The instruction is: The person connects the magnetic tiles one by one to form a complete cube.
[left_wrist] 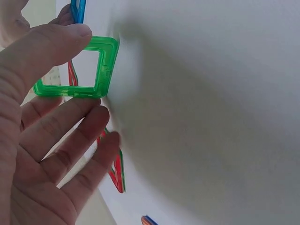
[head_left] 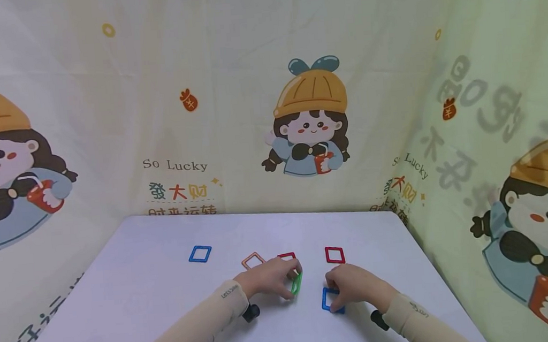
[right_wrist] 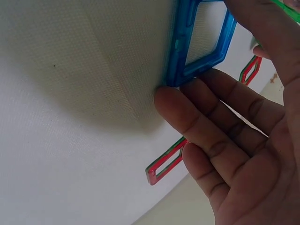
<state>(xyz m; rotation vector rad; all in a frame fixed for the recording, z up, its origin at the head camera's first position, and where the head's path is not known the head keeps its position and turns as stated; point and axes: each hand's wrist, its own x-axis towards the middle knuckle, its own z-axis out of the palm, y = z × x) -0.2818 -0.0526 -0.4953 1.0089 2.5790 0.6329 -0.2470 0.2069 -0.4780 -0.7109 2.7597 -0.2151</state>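
Between thumb and fingers my left hand (head_left: 272, 278) pinches a green square frame (head_left: 296, 283), held on edge at the table surface; the left wrist view shows the green frame (left_wrist: 107, 65) with the thumb on its upper side and fingers below. My right hand (head_left: 358, 287) grips a blue square frame (head_left: 325, 299) by opposite sides. In the right wrist view the blue frame (right_wrist: 180, 47) stands tilted against the table, fingertips at its lower edge. A gap separates the two held frames.
On the white table (head_left: 133, 289) lie a blue frame (head_left: 200, 254) at back left, an orange frame (head_left: 245, 261) and a red frame (head_left: 286, 255) behind my left hand, and another red frame (head_left: 334, 248) behind my right. Printed cloth (head_left: 231, 115) hangs behind.
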